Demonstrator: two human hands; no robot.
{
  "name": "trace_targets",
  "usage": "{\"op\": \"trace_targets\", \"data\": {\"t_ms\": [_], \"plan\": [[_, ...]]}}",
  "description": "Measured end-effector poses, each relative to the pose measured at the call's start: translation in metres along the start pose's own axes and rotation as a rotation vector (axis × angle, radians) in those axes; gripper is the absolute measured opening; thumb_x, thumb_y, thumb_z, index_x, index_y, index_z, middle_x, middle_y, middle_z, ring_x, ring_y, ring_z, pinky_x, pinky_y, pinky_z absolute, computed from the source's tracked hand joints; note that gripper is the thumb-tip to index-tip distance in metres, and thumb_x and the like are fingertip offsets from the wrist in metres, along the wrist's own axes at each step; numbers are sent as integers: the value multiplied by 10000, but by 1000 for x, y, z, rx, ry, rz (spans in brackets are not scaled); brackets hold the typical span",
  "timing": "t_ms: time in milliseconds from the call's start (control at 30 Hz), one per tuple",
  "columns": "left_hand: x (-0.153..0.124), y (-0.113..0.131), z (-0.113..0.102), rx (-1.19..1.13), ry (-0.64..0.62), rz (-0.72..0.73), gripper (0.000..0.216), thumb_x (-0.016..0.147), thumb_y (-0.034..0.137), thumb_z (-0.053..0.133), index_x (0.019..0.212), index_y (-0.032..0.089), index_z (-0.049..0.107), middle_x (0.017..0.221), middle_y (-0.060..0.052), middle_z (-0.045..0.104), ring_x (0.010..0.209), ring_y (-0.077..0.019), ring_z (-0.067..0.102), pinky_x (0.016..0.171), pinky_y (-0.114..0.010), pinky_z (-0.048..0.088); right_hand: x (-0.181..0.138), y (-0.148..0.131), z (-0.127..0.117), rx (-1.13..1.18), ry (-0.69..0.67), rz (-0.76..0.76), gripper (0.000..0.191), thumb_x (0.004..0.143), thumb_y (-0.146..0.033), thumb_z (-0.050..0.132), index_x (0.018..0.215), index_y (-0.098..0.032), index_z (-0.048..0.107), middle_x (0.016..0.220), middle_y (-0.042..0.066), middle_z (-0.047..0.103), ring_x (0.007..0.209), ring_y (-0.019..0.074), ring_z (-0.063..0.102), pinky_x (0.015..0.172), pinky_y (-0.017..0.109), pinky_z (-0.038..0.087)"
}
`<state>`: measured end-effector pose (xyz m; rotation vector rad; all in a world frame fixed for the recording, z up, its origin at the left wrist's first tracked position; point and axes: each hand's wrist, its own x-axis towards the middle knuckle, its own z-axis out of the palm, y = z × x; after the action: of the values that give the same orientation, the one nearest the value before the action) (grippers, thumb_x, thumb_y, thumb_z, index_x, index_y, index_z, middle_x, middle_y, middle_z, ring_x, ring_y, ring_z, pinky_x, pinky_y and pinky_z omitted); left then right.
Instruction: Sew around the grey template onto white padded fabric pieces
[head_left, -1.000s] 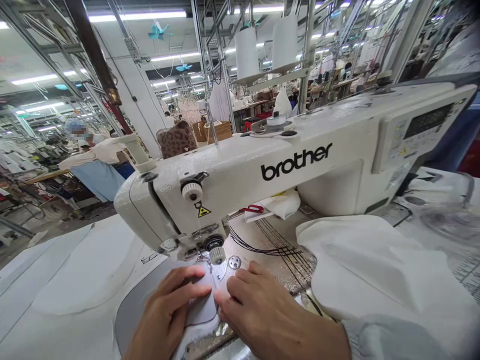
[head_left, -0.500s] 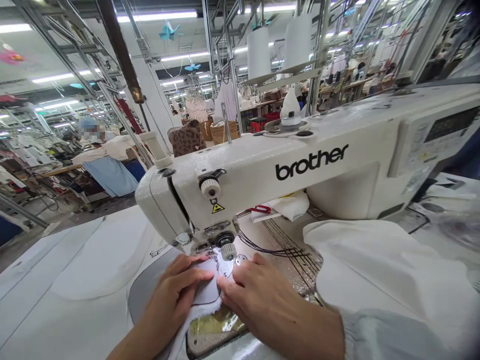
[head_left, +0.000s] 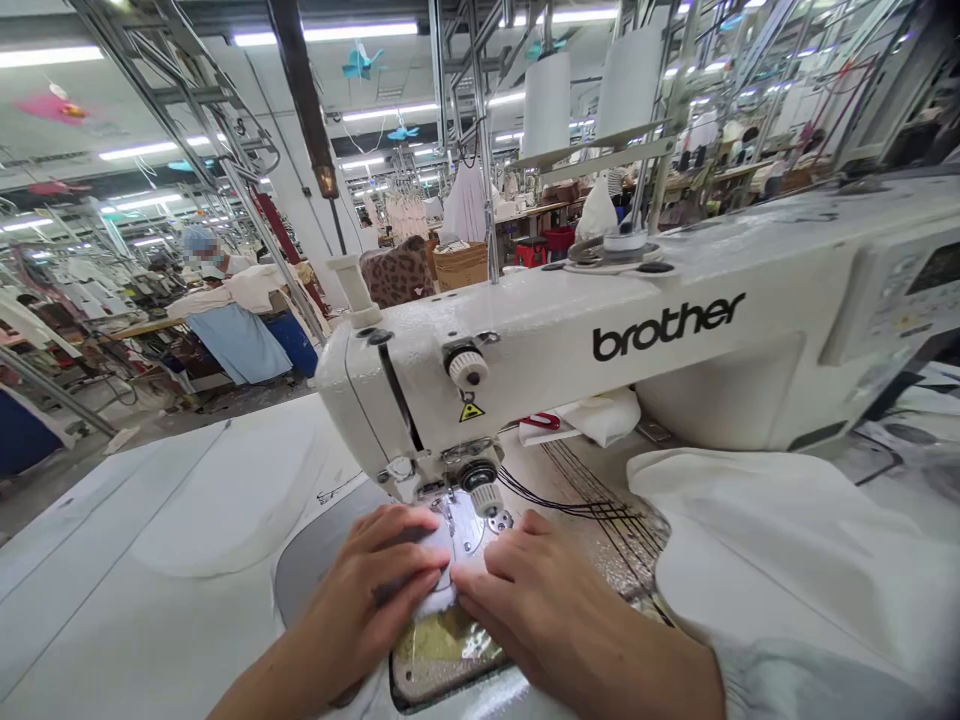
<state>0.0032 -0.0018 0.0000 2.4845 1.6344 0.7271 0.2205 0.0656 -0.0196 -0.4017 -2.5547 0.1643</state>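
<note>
A white sewing machine (head_left: pixel 540 330) stands before me, its lamp lighting the needle plate (head_left: pixel 471 525). Just in front of the presser foot (head_left: pixel 451 515) lies a small white fabric piece (head_left: pixel 438 602), mostly covered by my fingers. My left hand (head_left: pixel 375 590) grips it from the left, thumb and fingertips together at its edge. From the right, my right hand (head_left: pixel 555 600) has its fingers curled, with thumb and forefinger pinched at the same cloth's edge. The fingertips of both hands nearly meet below the foot.
White fabric (head_left: pixel 765 530) is heaped right of my hands. Red-handled snips (head_left: pixel 541 422) and a white cloth bundle (head_left: pixel 604 415) lie under the machine arm. Black threads (head_left: pixel 570 508) cross the bed. Thread cones (head_left: pixel 547 105) stand behind; a co-worker (head_left: pixel 206 250) sits far left.
The view has turned left, so the machine appears further right. My left thumb and fingers have closed over the fabric piece, and less of it shows between my hands.
</note>
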Motion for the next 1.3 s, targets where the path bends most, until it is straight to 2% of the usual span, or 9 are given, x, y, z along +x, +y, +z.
{"op": "trace_targets", "data": {"t_ms": [133,300,567,700,767,867,1000,1100,1300], "plan": [[4,2,0,38,48,-40,191,924,217,556,996,325,696,1136,-8,653,1048,-188,611,917,-331,489,-1,-1,2,-23,45,46,129,965,-161,481,972,-201,604,723,-18,551,664,174,481,733,322,293],[5,4,3,54,76,-84,191,931,238,538,956,303,717,1081,-25,684,1036,-199,638,885,-341,517,-2,2,8,-52,146,48,202,981,-135,416,986,-213,603,697,-24,527,629,176,456,741,324,286],[5,7,7,32,92,-174,193,923,247,549,976,316,721,984,-15,699,1084,-221,627,894,-389,530,-4,3,21,-87,123,71,181,941,-132,481,1059,-221,585,726,-33,560,635,169,495,737,327,297],[7,5,3,-10,72,-203,197,929,265,544,979,307,730,985,-27,693,1049,-207,641,876,-343,539,-4,3,17,-85,166,51,246,926,-86,448,1111,-189,574,746,-17,585,671,174,531,792,341,327],[6,0,0,-22,53,-160,217,942,276,518,1000,316,724,1006,-22,698,1036,-196,644,872,-321,537,-4,1,11,-49,142,31,280,907,-44,425,1095,-182,579,755,-8,589,687,171,542,803,335,344],[4,-7,-5,25,-14,-75,263,965,260,470,1092,346,683,1158,2,684,1087,-191,623,927,-335,504,-4,-1,4,1,94,24,280,913,-39,400,1056,-187,590,758,-2,584,700,167,546,794,321,365],[0,-10,-4,98,-74,-26,286,982,243,436,1131,360,650,1259,21,652,1143,-194,600,965,-361,464,-3,-1,4,-23,139,9,285,967,-91,342,1058,-185,595,720,-4,570,654,168,521,749,317,366],[-2,-8,3,81,-12,-47,298,989,241,407,1091,357,662,1239,18,659,1142,-198,600,967,-374,454,-4,0,9,-57,192,-5,285,972,-99,339,1093,-182,584,729,-3,579,651,169,520,735,315,354],[-4,-3,12,87,69,-130,293,957,196,435,1038,328,684,1213,-1,672,1114,-210,621,975,-411,470,-6,2,19,-100,176,33,319,884,-24,382,1087,-194,561,735,-11,586,653,171,534,750,324,337]]}}
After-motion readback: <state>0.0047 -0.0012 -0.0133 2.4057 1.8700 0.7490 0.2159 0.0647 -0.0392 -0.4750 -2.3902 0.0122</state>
